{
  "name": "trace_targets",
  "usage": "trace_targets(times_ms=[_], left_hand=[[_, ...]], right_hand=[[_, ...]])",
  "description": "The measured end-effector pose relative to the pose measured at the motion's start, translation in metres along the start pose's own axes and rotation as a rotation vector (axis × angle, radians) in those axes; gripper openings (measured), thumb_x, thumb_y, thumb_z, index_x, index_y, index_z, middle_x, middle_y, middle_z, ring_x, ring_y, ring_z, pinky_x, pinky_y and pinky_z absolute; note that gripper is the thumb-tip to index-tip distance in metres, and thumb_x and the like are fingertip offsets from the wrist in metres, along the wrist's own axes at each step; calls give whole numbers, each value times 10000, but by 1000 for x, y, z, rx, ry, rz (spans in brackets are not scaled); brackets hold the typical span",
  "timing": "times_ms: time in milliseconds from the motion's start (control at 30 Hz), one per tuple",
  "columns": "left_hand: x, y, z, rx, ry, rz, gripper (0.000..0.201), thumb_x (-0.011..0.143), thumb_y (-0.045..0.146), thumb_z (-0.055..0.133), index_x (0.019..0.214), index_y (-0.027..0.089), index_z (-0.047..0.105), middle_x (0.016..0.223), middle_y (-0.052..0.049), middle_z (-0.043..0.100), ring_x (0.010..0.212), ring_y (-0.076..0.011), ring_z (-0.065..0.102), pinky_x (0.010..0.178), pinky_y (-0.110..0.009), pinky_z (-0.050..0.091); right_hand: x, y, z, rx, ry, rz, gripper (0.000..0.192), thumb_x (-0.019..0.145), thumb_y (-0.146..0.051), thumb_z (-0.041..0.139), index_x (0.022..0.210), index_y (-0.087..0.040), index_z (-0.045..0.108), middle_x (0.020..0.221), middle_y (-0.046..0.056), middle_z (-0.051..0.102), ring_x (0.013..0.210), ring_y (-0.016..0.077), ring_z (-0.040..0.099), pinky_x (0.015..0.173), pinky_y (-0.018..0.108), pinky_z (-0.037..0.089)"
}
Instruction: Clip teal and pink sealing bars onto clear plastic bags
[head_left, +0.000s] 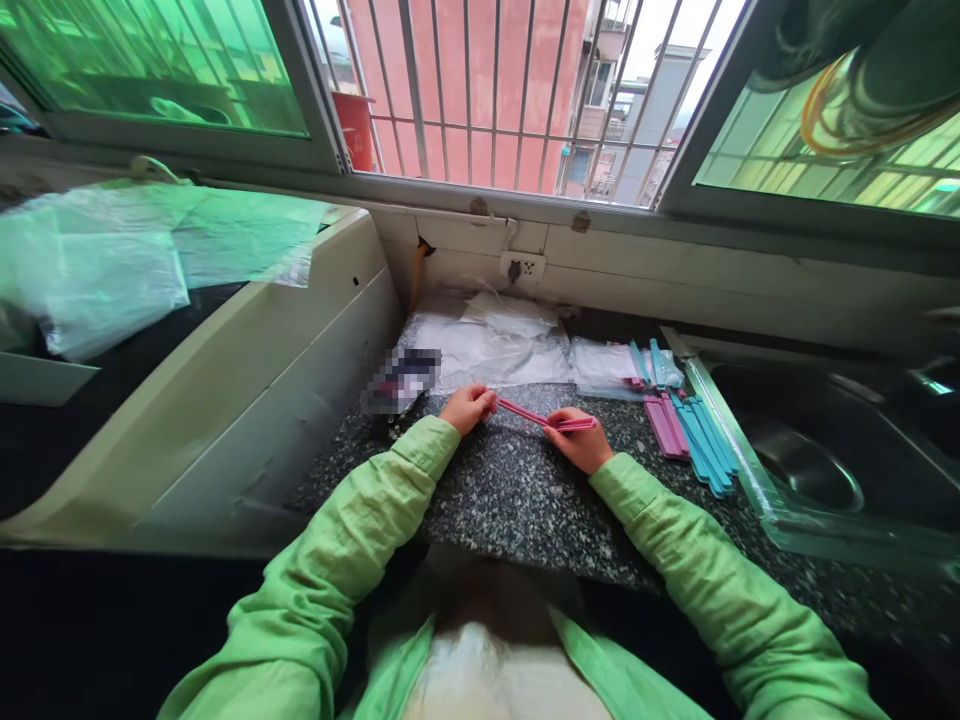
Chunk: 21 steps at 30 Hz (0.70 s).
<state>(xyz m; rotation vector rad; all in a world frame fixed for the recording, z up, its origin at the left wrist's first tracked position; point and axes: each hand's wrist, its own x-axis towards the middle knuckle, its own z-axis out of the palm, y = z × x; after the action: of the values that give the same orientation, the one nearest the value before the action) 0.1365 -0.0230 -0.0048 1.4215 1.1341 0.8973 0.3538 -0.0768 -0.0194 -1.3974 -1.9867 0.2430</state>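
Observation:
My left hand pinches the far end of a slim pink plastic bag-sealing clip above the speckled counter. My right hand is closed around the other end, where more than one pink strip seems to lie together. The clip slants down from left to right between the hands. To the right of my right hand lie several pink clips and several blue clips, side by side. Behind them are filled clear plastic packets with pink and blue clips on top.
Clear plastic bags lie at the back of the speckled counter, below a wall socket. A blurred-out item is left of my hands. A sink stands right, a pale appliance left, with plastic sheets on it.

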Motion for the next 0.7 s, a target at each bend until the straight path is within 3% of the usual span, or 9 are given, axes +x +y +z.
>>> trace_targets(times_ms=[267,500,700], left_hand=[[0,4,-5,-115,18,-38,296,616,424,582,555,150,488,542,-5,583,445,-63,438,385,-174,319],[0,6,-7,-128,21,-56,295,618,418,579,554,144,491,540,-14,586,444,-64,433,388,-183,319],[-2,9,-7,-171,53,-56,252,614,379,582,562,144,506,534,-10,593,411,-59,418,388,-189,301]], right_hand=[[-1,5,-4,90,55,-84,130,715,-297,597,787,-189,607,826,52,660,694,145,615,635,266,506],[-3,-3,-12,151,143,-152,114,761,-300,570,757,-189,596,754,37,641,601,109,578,555,235,491],[-3,-10,-17,154,188,-202,103,768,-289,571,734,-195,593,742,41,638,684,134,600,640,270,503]])
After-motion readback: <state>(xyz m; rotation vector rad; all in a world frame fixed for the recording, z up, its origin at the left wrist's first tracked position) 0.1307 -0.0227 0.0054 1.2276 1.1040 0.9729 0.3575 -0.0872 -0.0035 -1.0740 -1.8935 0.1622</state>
